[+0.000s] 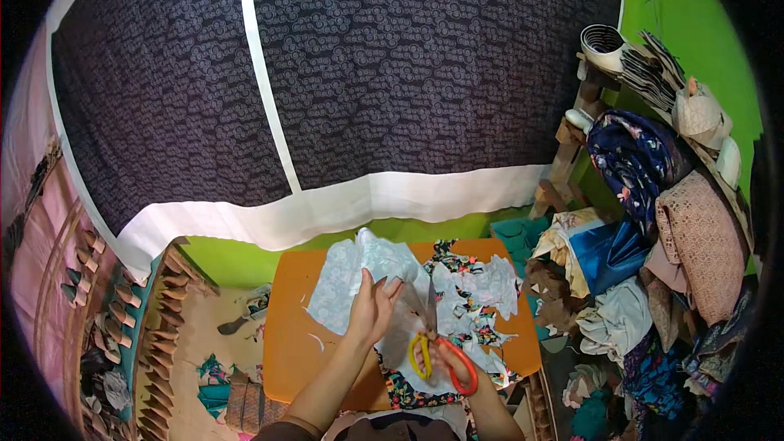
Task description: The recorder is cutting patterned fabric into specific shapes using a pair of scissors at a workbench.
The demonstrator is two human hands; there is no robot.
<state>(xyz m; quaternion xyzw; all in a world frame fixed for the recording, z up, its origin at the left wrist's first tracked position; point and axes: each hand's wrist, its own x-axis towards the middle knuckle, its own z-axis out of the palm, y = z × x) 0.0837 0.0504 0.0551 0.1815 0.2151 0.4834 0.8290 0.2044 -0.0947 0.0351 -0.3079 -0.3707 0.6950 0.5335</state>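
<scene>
My right hand [447, 354] grips a pair of scissors [432, 328] with one yellow and one red handle loop. Their blades point away from me, along pale, light-patterned fabric [404, 335]. My left hand [373, 308] is on the same fabric, its fingers bent around a raised fold left of the blades. The fabric spreads over the far left part of an orange table [287, 318]. Dark floral fabric [416, 392] shows below and right of the pale layer. Cut pale pieces [488, 286] with ragged edges lie on the right side.
Fabric bundles [612, 257] and a patterned beige roll [698, 245] are heaped along the right wall. Wooden shoe lasts [163, 335] line a rack at left. Scraps [214, 392] lie on the floor. A dark curtain [433, 73] hangs behind the table.
</scene>
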